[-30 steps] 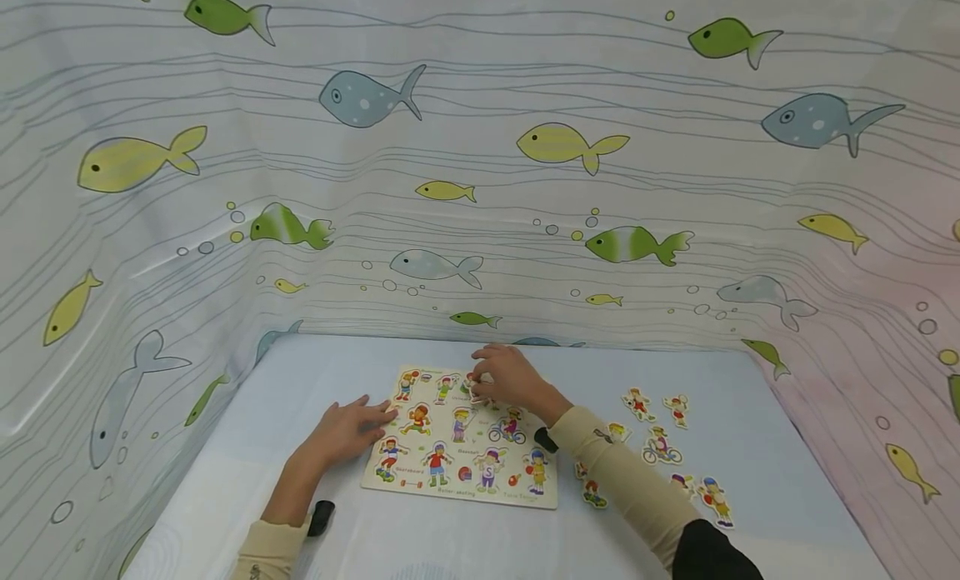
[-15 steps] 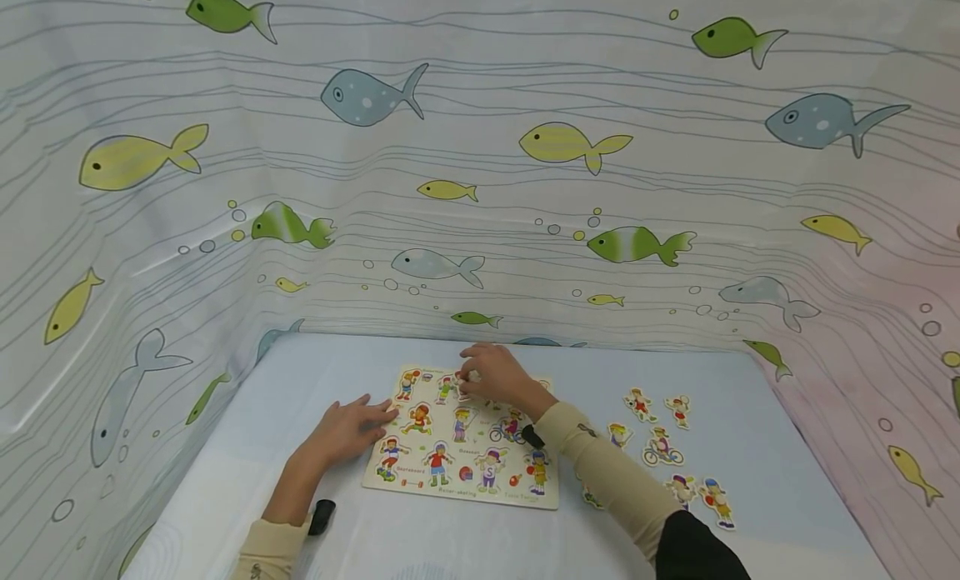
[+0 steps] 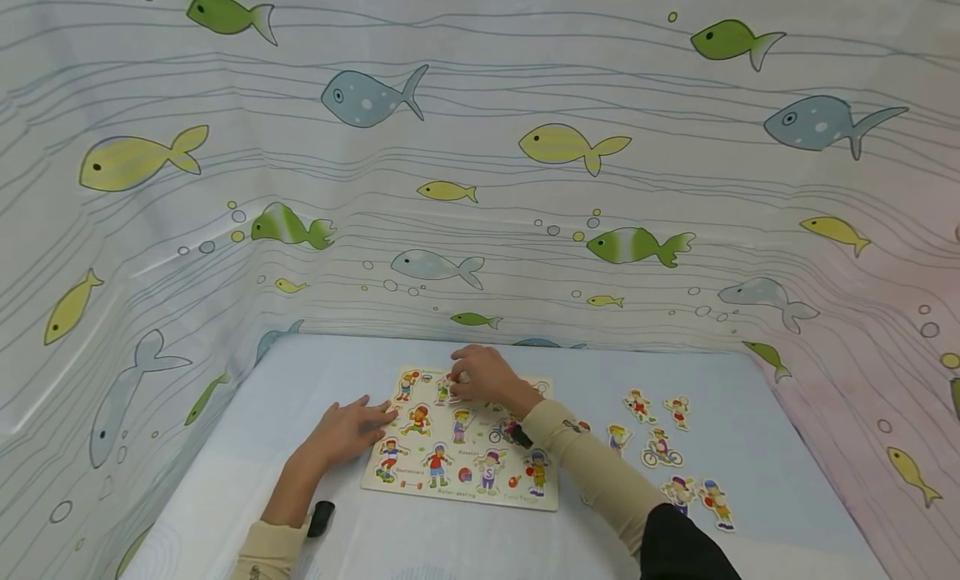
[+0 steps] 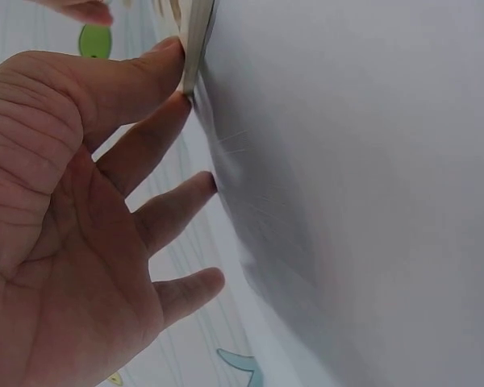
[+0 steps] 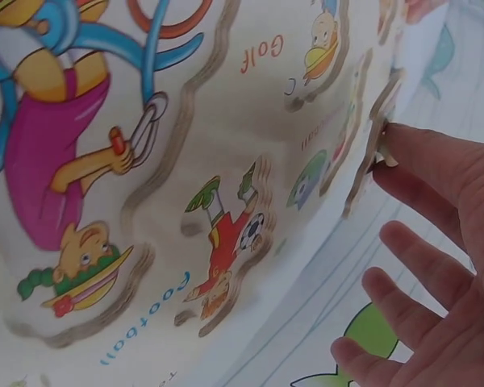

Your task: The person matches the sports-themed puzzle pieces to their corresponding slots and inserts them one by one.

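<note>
The puzzle board (image 3: 459, 447) looks like matt printed wood, the tabletop (image 3: 750, 447) smooth.

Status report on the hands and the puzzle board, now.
Left hand flat, fingers against puzzle board left edge. Right hand pinching a puzzle piece over the board's top row. Loose pieces lie right, clear of the board.

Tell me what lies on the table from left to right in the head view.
Left hand → puzzle board → cyclist piece → two pieces at the far right.
</note>
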Motion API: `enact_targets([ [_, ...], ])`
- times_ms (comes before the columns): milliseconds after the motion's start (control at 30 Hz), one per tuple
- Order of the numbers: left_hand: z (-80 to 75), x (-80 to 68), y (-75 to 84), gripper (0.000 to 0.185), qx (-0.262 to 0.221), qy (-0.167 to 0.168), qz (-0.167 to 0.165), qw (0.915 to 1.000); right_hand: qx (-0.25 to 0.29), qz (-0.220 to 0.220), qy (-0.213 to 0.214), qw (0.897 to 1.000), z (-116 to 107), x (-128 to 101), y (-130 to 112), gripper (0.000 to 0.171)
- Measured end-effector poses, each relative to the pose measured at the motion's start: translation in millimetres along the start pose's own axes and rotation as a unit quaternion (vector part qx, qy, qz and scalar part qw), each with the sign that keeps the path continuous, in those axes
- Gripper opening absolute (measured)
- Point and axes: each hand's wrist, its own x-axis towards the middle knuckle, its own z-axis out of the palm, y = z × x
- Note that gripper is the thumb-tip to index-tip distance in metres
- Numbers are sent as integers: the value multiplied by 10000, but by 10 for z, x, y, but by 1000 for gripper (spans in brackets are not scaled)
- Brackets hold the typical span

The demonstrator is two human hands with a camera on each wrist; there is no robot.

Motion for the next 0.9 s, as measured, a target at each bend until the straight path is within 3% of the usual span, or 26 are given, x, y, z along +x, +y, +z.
enact_targets([
  [200, -13, -9, 10, 39, -26, -3, 2, 10000, 4, 77, -174, 9998, 43, 57, -43, 16],
  [500, -13, -17, -8, 40, 30, -3, 2, 10000, -76, 139, -93, 9998, 115, 84, -94, 13],
  [900, 0, -7, -18, 40, 26, -16, -32, 10000, -85, 675, -113, 9976, 166, 100, -204, 14],
])
